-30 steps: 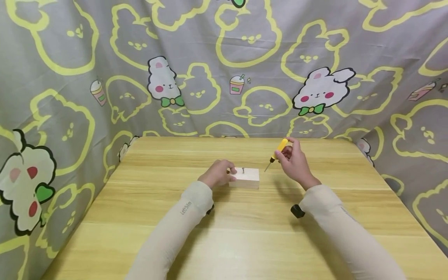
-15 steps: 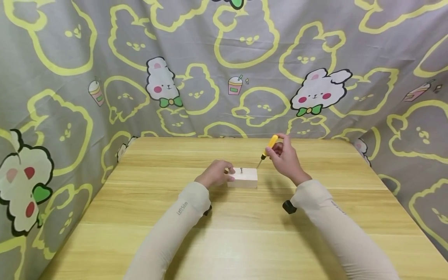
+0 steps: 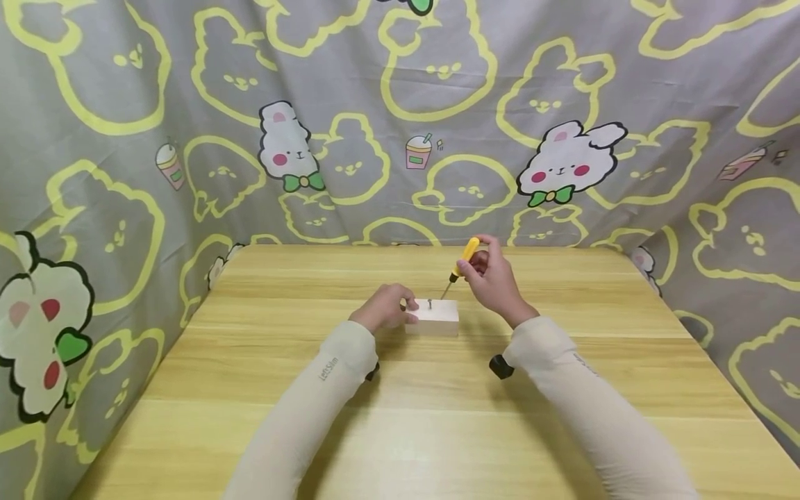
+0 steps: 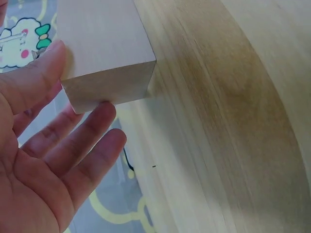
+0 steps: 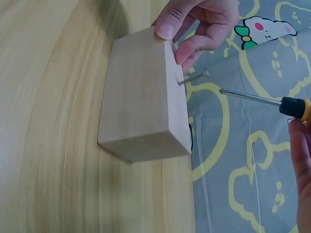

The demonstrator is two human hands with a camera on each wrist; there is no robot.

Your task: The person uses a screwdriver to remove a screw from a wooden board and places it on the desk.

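Observation:
A pale wooden block [image 3: 442, 321] lies on the table, and my left hand [image 3: 386, 307] grips its left end, thumb on the near face and index finger on top. In the left wrist view the middle finger [image 4: 92, 124] touches the block's end face, while the little finger stands off it. A metal screw [image 5: 193, 78] sticks up from the top face, slightly tilted, most of its thread exposed. My right hand [image 3: 496, 283] holds a yellow-handled screwdriver [image 3: 464, 258] with a black collar. Its tip [image 5: 223, 91] is a short way from the screw head, apart from it.
The wood-grain table [image 3: 400, 437] extends around the block on all sides. A grey curtain [image 3: 356, 62] with yellow outlines and white rabbits hangs along the back and both sides. A black wrist camera [image 3: 501, 367] sits under the right cuff.
My right hand has brought the screwdriver leftward, from beside the block to over its top near the screw. The left hand and the block stay in place.

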